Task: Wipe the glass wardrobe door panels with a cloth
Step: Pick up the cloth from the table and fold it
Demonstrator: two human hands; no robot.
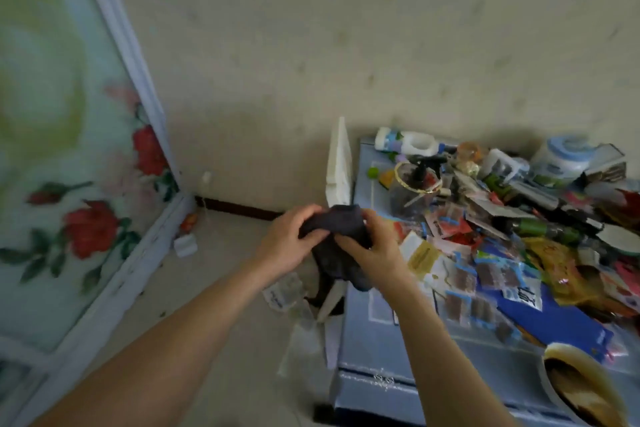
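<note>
Item: dark cloth point(337, 246), bunched mid-scene, gripped by my left hand point(289, 241) and my right hand point(372, 248), fingers curled round it. Glass wardrobe door point(52, 149), rose-patterned, far left. Cluttered blue table point(374, 340), right.

1 head view, close above both forearms, angled down toward wall point(346, 28), floor corner and cluttered cabinet's point(367, 340) left edge.
</note>
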